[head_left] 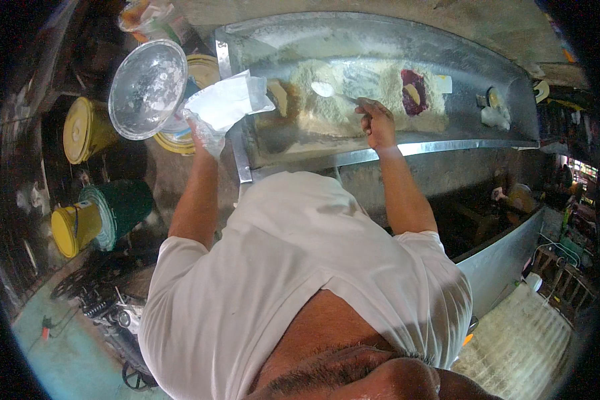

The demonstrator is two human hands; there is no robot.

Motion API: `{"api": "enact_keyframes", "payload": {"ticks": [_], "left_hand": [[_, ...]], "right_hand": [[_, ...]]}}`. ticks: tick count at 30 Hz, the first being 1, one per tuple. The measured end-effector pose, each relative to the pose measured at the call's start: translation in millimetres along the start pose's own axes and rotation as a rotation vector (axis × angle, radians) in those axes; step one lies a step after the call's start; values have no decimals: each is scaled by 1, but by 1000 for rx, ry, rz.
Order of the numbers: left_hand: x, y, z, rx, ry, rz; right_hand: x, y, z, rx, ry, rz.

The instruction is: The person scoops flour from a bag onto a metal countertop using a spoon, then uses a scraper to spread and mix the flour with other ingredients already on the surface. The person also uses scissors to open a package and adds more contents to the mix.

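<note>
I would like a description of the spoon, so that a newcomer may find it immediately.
Start at the long metal trough. Within it, near the pale powder, the right hand holds the spoon by its thin handle. The spoon's rounded end, at left, looks brighter white than the powder around it.

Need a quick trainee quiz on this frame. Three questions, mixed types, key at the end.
1. Which hand holds the spoon-like tool?
2. True or false: the dark red patch in the metal trough lies to the right of that tool in the picture.
3. What colour is the bag in the left hand? a) green b) yellow c) white

Key:
1. The right hand.
2. True.
3. c
</note>
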State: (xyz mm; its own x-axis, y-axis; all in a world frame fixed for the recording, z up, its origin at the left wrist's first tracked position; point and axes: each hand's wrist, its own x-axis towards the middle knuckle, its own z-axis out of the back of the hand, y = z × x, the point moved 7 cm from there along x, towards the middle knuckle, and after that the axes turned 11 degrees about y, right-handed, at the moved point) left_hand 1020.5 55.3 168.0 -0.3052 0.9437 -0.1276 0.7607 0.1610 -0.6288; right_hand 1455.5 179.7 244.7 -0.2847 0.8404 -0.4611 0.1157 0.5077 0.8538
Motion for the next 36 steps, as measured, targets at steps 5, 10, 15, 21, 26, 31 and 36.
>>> {"api": "enact_keyframes", "payload": {"ticks": [5, 10, 15, 21, 26, 31, 36], "left_hand": [[-1, 2, -24, -84, -8, 29], [-5, 0, -78, -336, 292, 68], [20, -21, -131, -431, 750, 179], [71, -64, -109, -58, 210, -161], [81, -110, -138, -77, 151, -262], [94, -122, -159, -167, 162, -273], [98, -114, -171, -258, 152, -254]], "right_hand": [[51, -47, 40, -451, 55, 270], [75, -81, 21, -1280, 31, 425], [89, -92, 10, -1392, 9, 159], [96, -76, 27, -1313, -18, 291], [75, -22, 1, -1316, 11, 519], [58, 13, 1, -1197, -55, 547], [28, 63, 4, -585, -36, 738]]}}
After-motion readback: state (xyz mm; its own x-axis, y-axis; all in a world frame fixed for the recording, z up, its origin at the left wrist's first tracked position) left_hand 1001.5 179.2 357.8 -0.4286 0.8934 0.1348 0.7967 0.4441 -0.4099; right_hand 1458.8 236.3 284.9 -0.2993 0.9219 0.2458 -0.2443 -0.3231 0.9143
